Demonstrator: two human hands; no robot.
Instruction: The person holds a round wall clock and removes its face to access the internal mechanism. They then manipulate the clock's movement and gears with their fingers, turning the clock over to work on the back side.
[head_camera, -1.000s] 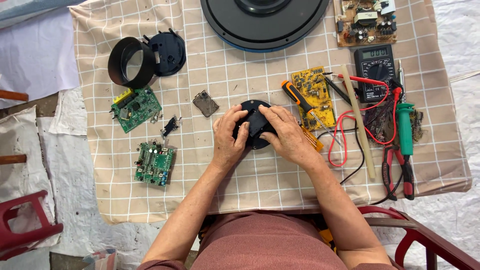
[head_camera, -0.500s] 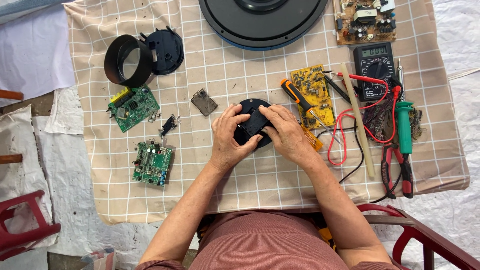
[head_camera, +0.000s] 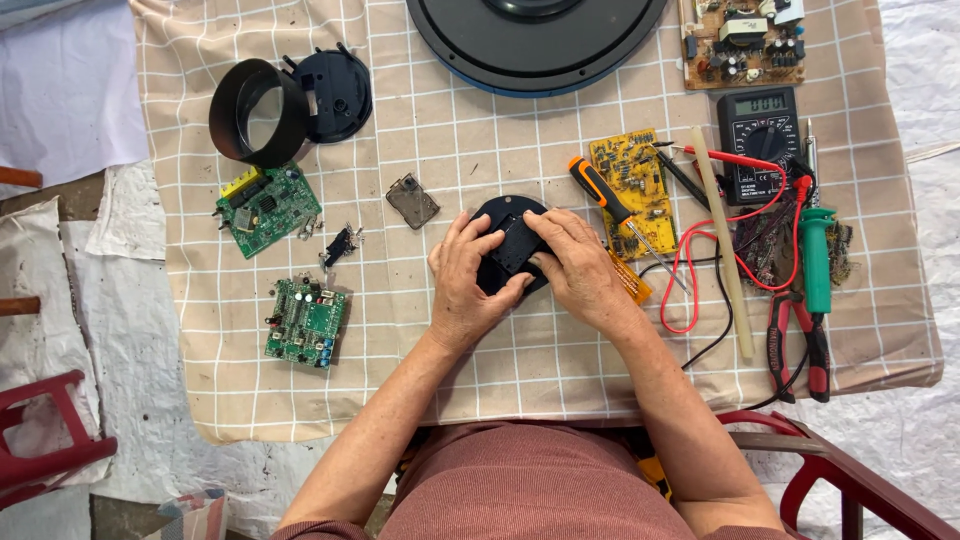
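Two hands of yours met on one black disc (head_camera: 512, 245) near the middle of the checked cloth (head_camera: 480, 350). Going from the left: a black ring (head_camera: 255, 112) stood on its edge at the far corner, touching a black cap (head_camera: 335, 92) beside it. Just below the ring lay a green board (head_camera: 267, 208), and nearer you a second green board (head_camera: 306, 322) (smaller, well apart from the first). Between them and your hands sat a small dark clip (head_camera: 338, 244) and a smoky plastic cover (head_camera: 413, 200).

Your left hand (head_camera: 465, 285) curled around the disc's left edge, fingers bent over its top and thumb under the near rim, gripping it. Your right hand (head_camera: 580, 265) closed on the disc from the other side, fingertips pressed at its centre. The disc rested on the cloth, mostly hidden under both hands.

Just right of your hands lay an orange-handled screwdriver (head_camera: 600, 195) across a yellow board (head_camera: 632, 180). Farther right were a multimeter (head_camera: 758, 130) with red and black leads (head_camera: 690, 270), a pale stick (head_camera: 722, 245), a green-handled tool (head_camera: 815, 255) and red-handled pliers (head_camera: 800, 345). At the far edge sat a large round black housing (head_camera: 535, 45) and a brown board (head_camera: 745, 40).
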